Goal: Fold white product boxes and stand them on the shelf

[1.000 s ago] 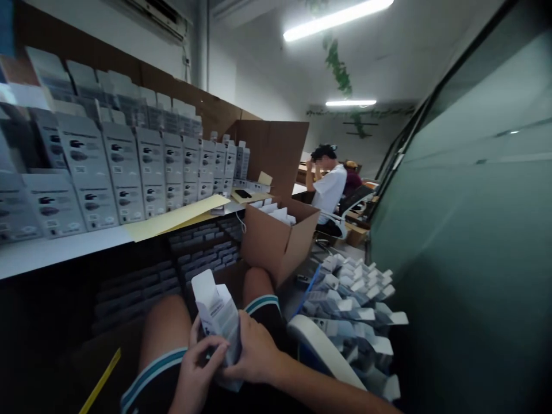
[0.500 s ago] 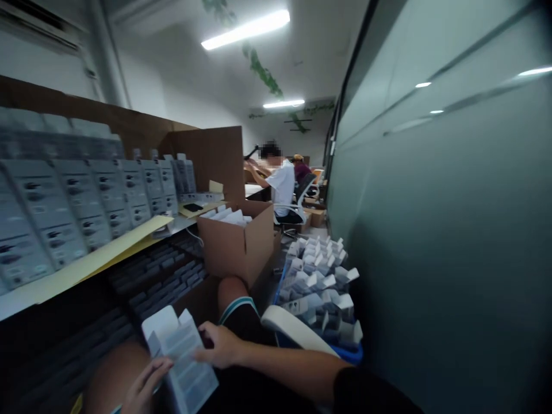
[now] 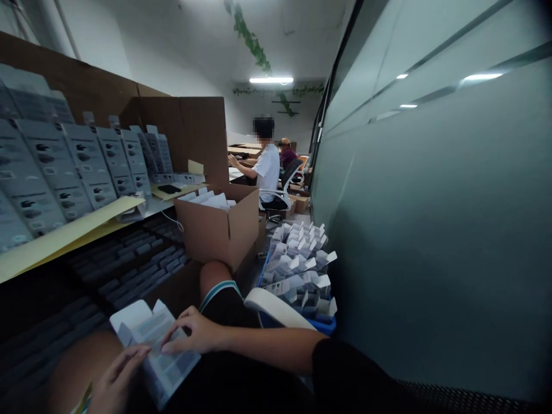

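Note:
A small white printed carton (image 3: 166, 368) with its end flaps up lies tilted over my lap. My left hand (image 3: 116, 376) grips it along the left edge, thumb on the printed face. My right hand (image 3: 194, 333) is over the same face, with thumb and forefinger drawn together against it. Whether anything thin is pinched between those fingertips is too small to tell.
At left, rows of printed cartons (image 3: 81, 167) stand on a table with yellow card (image 3: 81, 230) at its edge. A brown cardboard box (image 3: 211, 230) holds white cartons. Right of my knee, a blue crate (image 3: 325, 326) holds several open cartons. A co-worker (image 3: 269, 167) sits beyond.
The view has swung, so the surroundings sit further left and higher. My right hand has moved from the carton's right edge onto its face. My left hand keeps its hold.

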Demonstrator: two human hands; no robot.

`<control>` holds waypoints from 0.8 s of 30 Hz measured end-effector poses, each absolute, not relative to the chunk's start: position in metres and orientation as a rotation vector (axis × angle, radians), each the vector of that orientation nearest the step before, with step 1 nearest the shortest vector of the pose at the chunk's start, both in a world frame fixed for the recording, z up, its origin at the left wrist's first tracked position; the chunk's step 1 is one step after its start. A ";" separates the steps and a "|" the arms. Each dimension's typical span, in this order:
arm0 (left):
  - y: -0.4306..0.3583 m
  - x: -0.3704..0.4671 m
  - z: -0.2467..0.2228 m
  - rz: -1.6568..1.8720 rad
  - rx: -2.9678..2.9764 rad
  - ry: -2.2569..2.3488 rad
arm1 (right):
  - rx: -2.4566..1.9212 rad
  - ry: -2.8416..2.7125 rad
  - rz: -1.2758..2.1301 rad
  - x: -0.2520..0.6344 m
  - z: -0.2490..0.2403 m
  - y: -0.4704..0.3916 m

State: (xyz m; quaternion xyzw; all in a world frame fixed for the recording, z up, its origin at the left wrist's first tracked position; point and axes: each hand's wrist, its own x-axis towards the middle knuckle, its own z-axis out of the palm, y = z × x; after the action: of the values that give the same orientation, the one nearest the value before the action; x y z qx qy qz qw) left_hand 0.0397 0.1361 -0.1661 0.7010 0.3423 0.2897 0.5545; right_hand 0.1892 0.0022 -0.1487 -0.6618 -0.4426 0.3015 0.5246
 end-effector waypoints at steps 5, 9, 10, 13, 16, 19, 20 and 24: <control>0.128 0.038 -0.154 0.571 1.550 0.847 | -1.627 -1.001 0.670 0.187 -0.144 0.005; 0.126 0.038 -0.156 0.599 1.549 0.833 | -1.668 -0.978 0.732 0.184 -0.135 0.002; 0.126 0.038 -0.156 0.598 1.547 0.837 | -1.667 -0.965 0.751 0.183 -0.133 0.001; 0.125 0.037 -0.156 0.554 1.570 0.825 | -1.654 -0.958 0.741 0.178 -0.130 0.000; 0.123 0.035 -0.153 0.537 1.620 0.830 | -1.656 -0.929 0.713 0.175 -0.127 -0.001; 0.120 0.036 -0.152 0.584 1.661 0.836 | -1.644 -0.881 0.728 0.173 -0.124 -0.002; 0.120 0.037 -0.152 0.609 1.671 0.827 | -1.637 -0.874 0.724 0.173 -0.123 -0.003; 0.124 0.040 -0.155 0.666 1.708 0.800 | -1.632 -0.827 0.707 0.170 -0.121 -0.003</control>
State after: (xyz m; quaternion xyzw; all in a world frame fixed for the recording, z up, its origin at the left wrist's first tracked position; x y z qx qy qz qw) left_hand 0.0404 0.1238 -0.1546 0.7186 0.3367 0.2801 0.5402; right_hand 0.1702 -0.0034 -0.1208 -0.6913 -0.3505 0.2994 0.5564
